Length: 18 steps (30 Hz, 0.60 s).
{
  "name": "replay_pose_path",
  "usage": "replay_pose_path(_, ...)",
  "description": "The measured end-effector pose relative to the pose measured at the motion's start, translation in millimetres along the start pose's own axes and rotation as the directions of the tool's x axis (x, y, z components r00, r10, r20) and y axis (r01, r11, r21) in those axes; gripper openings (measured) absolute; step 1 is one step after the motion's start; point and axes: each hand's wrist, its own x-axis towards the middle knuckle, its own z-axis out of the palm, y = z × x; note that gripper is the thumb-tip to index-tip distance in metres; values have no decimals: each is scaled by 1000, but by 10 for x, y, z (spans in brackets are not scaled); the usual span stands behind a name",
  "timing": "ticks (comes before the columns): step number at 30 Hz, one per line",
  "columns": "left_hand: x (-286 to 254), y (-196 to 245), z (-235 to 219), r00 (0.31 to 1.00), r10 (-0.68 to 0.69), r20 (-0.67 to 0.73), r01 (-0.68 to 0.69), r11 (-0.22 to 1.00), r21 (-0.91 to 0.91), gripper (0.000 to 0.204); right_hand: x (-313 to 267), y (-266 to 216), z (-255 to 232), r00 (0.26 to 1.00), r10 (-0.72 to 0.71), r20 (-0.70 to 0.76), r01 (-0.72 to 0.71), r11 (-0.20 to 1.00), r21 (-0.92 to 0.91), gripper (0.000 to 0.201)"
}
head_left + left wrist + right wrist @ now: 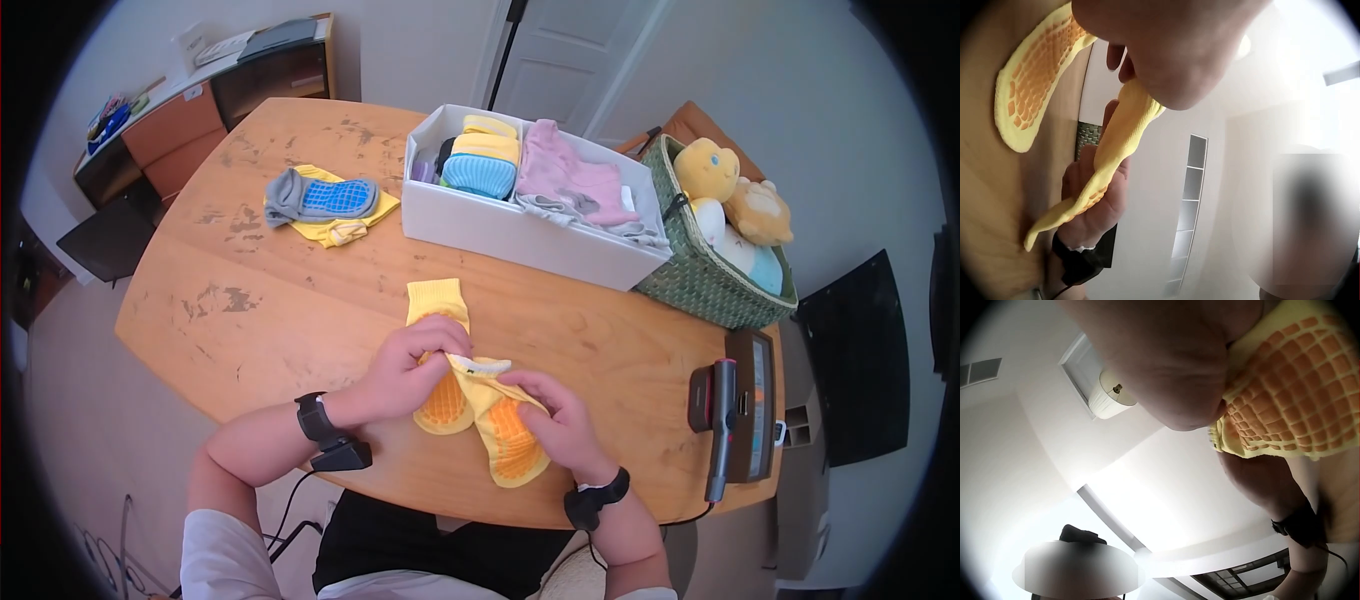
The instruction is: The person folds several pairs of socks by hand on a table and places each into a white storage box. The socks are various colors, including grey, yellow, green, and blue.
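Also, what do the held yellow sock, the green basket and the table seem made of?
Yellow sock: apparently matte knit fabric, softly folding; its orange grid looks rubbery, raised in blocks.
Green basket: matte woven strips, visibly interlaced; fibre or plastic unclear.
Table: likely wood, perhaps varnished, given grain and worn patches.

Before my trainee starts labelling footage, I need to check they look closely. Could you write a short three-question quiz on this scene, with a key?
1. True or false: the grey sock lies outside the white box.
2. What do the left grip and the right grip both hold?
A) a pink garment
B) a yellow sock
C) a blue striped sock
3. Fill in: the plush toys sit in a green woven ____ beside the white box.

Key: 1. true; 2. B; 3. basket.
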Motion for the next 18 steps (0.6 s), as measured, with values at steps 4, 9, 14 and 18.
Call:
replay_pose_path(4,-51,-52,-30,955,-254,155,297,840,-454,13,-3,-57,-57,998,27,62,-26,999,-25,46)
replay_pose_path(9,-35,178,-11,792,-524,313,589,790,-171,23,-24,1,-15,998,33,52,-34,999,18,47)
replay_pose_path(14,-34,109,60,802,-536,266,560,828,-21,36,6,4,-22,995,32,98,-13,982,-191,40)
replay_pose_path(18,5,182,90,798,-592,111,581,706,-405,44,8,-118,-43,990,43,136,-14,979,-204,46)
